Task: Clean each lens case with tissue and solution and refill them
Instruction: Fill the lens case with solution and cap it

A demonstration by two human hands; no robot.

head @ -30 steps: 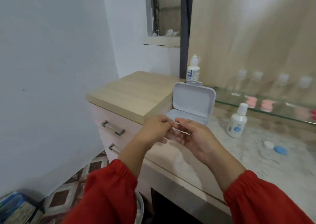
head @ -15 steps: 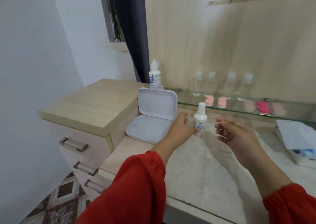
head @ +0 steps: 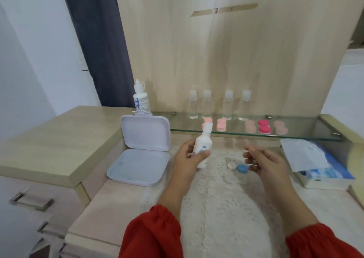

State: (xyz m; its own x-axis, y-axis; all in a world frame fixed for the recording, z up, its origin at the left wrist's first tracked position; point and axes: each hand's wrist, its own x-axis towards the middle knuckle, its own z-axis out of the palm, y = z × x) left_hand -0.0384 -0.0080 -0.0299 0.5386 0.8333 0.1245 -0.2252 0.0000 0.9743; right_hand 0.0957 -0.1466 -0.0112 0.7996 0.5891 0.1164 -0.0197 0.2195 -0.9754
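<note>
1. At the far left a white box lay open with its lid propped upright, beside a tall capped bottle that stood against the wooden back panel.

2. My left hand had its fingers and thumb wrapped round the small white solution bottle, lifted off the tabletop and leaning slightly, cap uppermost. Judged from the frame, this was the refill step: the cap looked to be on, so it would need to come off before I tipped the nozzle over a well and squeezed gently, to avoid flooding the lace cloth.

3. Between my hands, on the cloth, sat the blue lens case with a pale cap just beside it.

4. My right hand hovered near the blue case, fingers loosely curled; I could not tell whether they pinched anything or touched the case.

5. Behind, on the glass shelf, stood four clear bottles and a row of pink lens cases waiting their turn.

6. At the right, the tissue pack lay within easy reach, a sheet sticking out.
</note>
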